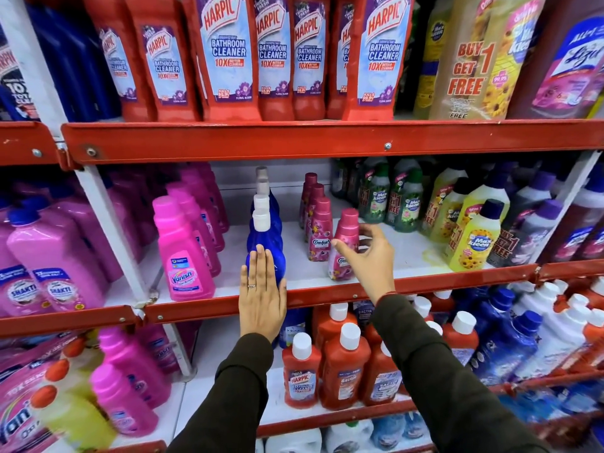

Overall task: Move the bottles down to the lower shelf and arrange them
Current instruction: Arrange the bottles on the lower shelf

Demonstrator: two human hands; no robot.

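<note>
A row of blue bottles (265, 235) with white caps stands on the middle shelf (327, 294), running front to back. My left hand (262, 300) lies flat, fingers together, against the front blue bottle. To the right stands a row of pink Comfort bottles (319, 228). The front Comfort bottle (343, 245) leans slightly left near the shelf edge. My right hand (371, 256) hovers at it with fingers spread, fingertips touching or nearly touching its side, not closed around it. The lower shelf (327, 416) holds red Harpic and Bactin bottles (343, 367).
Pink Vanish bottles (183, 253) stand left of the blue row. Yellow and green Max Kleen bottles (474, 237) fill the right of the middle shelf. Red Harpic bathroom cleaner bottles (225, 53) line the top shelf. Blue and white bottles (523, 335) crowd the lower right.
</note>
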